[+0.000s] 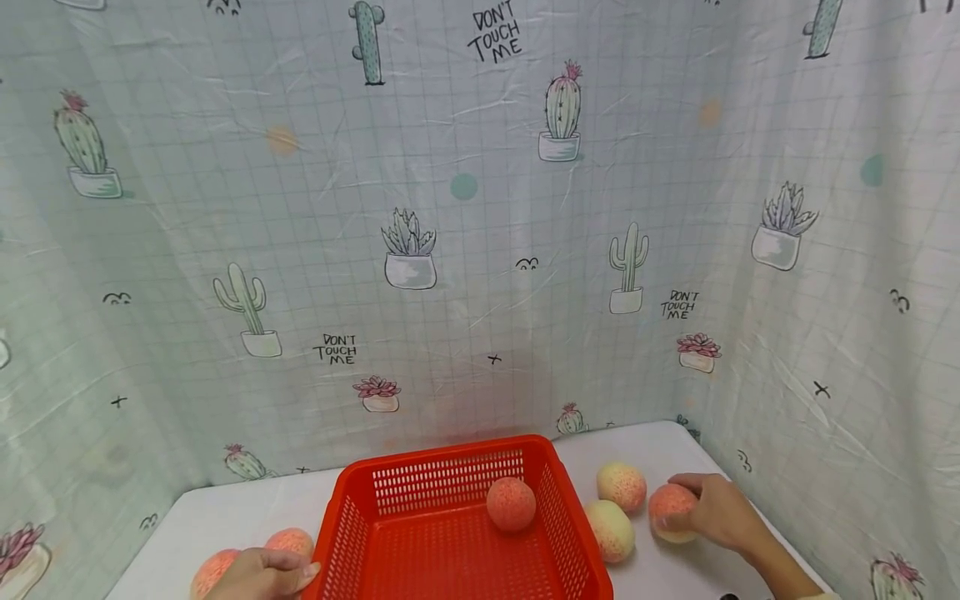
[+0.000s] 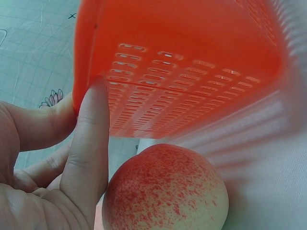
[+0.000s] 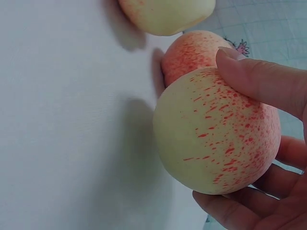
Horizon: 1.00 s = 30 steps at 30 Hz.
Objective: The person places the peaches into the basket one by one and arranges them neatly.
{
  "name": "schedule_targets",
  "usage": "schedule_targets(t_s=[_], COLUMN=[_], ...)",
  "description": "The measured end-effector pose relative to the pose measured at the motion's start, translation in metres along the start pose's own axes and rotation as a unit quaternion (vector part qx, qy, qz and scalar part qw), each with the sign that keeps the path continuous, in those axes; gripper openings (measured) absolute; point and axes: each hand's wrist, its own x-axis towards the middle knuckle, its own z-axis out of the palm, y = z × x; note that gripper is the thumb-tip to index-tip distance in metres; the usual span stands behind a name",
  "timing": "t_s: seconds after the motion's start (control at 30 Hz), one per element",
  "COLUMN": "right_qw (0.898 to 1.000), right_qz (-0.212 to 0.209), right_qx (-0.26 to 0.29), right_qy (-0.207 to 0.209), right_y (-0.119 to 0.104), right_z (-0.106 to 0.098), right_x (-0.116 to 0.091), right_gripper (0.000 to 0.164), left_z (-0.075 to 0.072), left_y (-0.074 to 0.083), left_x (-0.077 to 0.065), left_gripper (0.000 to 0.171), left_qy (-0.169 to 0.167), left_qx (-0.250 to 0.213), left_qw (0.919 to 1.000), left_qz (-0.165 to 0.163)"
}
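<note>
My right hand (image 1: 718,515) grips a peach (image 1: 670,503) at the right of the table, thumb on one side and fingers round the other. In the right wrist view this peach (image 3: 206,134) shows pale skin with red speckles, its shadow on the white surface beside it. The left hand (image 1: 258,575) pinches the left rim of a red plastic basket (image 1: 450,451) between thumb and fingers, as the left wrist view shows. Inside the basket, near its back right, lies one peach (image 1: 512,505). Just below the left fingers is another peach (image 2: 165,191), outside the basket wall.
Two yellowish peaches (image 1: 621,487) (image 1: 611,531) lie between the basket and the right hand. On the left are two pinker peaches (image 1: 215,570) (image 1: 291,542). A cactus-print curtain (image 1: 465,317) stands behind and beside the white table (image 1: 247,504).
</note>
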Motion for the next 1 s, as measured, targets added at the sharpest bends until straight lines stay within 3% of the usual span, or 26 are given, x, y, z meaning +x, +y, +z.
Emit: schedule_targets(t_s=[0.27, 0.47, 0.67, 0.87, 1.0], right_qw=[1.0, 1.0, 0.999, 0.999, 0.998], right_qz=[-0.008, -0.006, -0.015, 0.0, -0.004], right_qx=[0.02, 0.016, 0.031, 0.043, 0.052], right_qy=[-0.001, 0.0, -0.009, -0.024, -0.024], right_y=[-0.014, -0.026, -0.042, -0.059, -0.068], right_z=[-0.013, -0.022, -0.03, -0.034, -0.036], right_x=[-0.003, -0.009, -0.013, -0.014, -0.016], right_gripper=[0.064, 0.069, 0.068, 0.069, 0.07], left_z=[0.005, 0.003, 0.006, 0.006, 0.008], left_y=[0.001, 0.0, 0.0, 0.0, 0.003], left_x=[-0.001, 0.004, 0.0, -0.003, -0.004], left_gripper=[0.051, 0.055, 0.048, 0.052, 0.054], left_qy=[0.045, 0.052, 0.071, 0.066, 0.084], left_qx=[0.013, 0.008, 0.012, 0.016, 0.022], left_qw=[0.9989, 0.9984, 0.9973, 0.9976, 0.9961], left_qz=[-0.008, -0.019, -0.012, -0.012, -0.018])
